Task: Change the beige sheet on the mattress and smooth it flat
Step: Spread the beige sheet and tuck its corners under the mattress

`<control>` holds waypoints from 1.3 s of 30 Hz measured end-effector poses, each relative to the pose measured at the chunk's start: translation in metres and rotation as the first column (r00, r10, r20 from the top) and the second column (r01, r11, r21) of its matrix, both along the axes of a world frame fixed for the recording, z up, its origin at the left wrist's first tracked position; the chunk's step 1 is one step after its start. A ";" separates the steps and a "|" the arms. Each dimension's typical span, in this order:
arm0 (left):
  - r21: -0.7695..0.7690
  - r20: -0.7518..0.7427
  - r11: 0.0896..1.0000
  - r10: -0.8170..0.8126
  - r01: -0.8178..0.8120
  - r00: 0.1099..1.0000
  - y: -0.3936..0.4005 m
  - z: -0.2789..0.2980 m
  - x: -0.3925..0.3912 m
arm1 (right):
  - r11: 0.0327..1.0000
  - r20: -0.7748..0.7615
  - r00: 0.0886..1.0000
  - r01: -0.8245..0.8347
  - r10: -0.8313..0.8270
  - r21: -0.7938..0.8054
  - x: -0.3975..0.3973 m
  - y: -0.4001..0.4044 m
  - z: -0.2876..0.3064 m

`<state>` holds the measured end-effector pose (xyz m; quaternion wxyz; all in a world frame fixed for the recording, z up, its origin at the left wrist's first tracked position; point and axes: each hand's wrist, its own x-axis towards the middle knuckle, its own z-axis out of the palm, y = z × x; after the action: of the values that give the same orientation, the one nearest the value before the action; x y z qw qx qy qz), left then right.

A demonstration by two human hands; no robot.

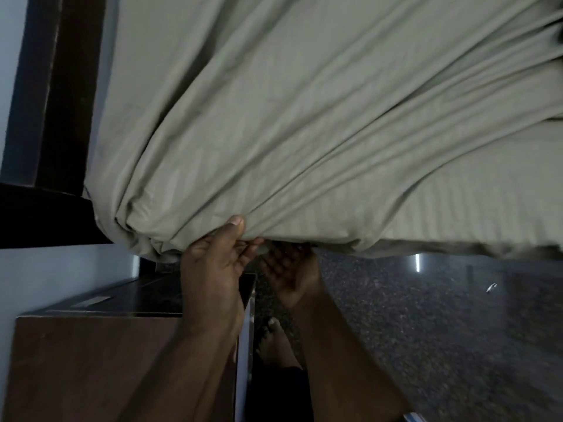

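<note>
Step in hand: fitting the sheet (304, 117) at the near corner of the mattress, beside the dark headboard (54, 86). Sheet spread over the bed, bunched into long folds running toward this corner, not yet flat. Left hand (213, 263) pinching the gathered edge, thumb on top of the cloth, fingers (248, 248) curled under it. Right hand (289, 269) just beside it, palm up, reaching under the hanging edge; fingertips hidden in shadow, so perhaps holding the hem, cannot tell. Wooden bench (91, 345) below the left forearm, speckled floor (426, 315) to the right, one bare foot (274, 339) between.

Next move, by judgement: pull the edge down and tuck it under the corner, then draw the folds out toward the far side and smooth by palm.
</note>
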<state>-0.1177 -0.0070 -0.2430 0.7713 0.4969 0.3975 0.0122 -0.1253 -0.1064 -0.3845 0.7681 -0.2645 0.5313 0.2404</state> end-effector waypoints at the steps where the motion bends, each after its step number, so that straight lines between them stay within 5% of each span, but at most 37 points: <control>1: 0.004 -0.017 1.000 0.006 -0.006 1.000 -0.001 0.000 0.000 | 0.999 -0.019 1.000 -0.024 0.024 -0.043 -0.004 -0.006 0.003; 5: 0.073 -0.157 0.997 0.020 -0.009 0.987 -0.018 -0.004 -0.008 | 0.959 0.012 0.989 -0.142 0.150 -0.244 -0.024 -0.059 0.026; 7: 0.210 -0.214 0.955 -0.164 0.209 0.963 -0.041 -0.003 -0.019 | 0.795 0.007 0.923 -0.328 0.384 -0.510 -0.024 -0.090 0.045; 8: 0.325 -0.235 0.862 -0.324 0.389 0.916 -0.058 0.000 -0.023 | 0.628 -0.056 0.866 -0.403 0.498 -0.666 -0.024 -0.107 0.055; 10: 0.598 -0.257 0.483 -0.640 0.639 0.724 -0.093 0.007 -0.026 | 0.247 -0.228 0.747 -0.466 0.624 -0.849 -0.024 -0.141 0.074; 13: 0.897 -0.234 -0.006 -0.855 0.442 0.462 -0.147 0.012 -0.012 | -0.135 -0.375 0.630 -0.396 0.680 -0.908 -0.020 -0.188 0.110; 17: 0.904 -0.404 -0.287 -0.817 0.318 0.411 -0.214 0.016 0.012 | -0.413 -0.497 0.580 -0.282 0.645 -0.866 -0.015 -0.257 0.154; 23: 0.851 -0.518 -0.451 -0.807 0.270 0.283 -0.344 0.041 0.037 | -0.525 -0.595 0.531 -0.297 0.603 -0.797 -0.006 -0.384 0.189; 32: 0.812 -0.576 -0.549 -0.808 0.196 0.123 -0.595 0.059 0.062 | -0.437 -0.543 0.616 -0.332 0.571 -0.836 0.004 -0.611 0.216; 39: 0.823 -0.566 -0.556 -0.820 0.116 0.087 -0.750 0.074 0.103 | -0.389 -0.557 0.656 -0.402 0.508 -0.829 0.035 -0.766 0.239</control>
<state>-0.0143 -0.7568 -0.1695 0.0971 0.9174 -0.3774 -0.0805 -0.0907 -0.8723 -0.1453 0.1523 -0.9301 0.3296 0.0552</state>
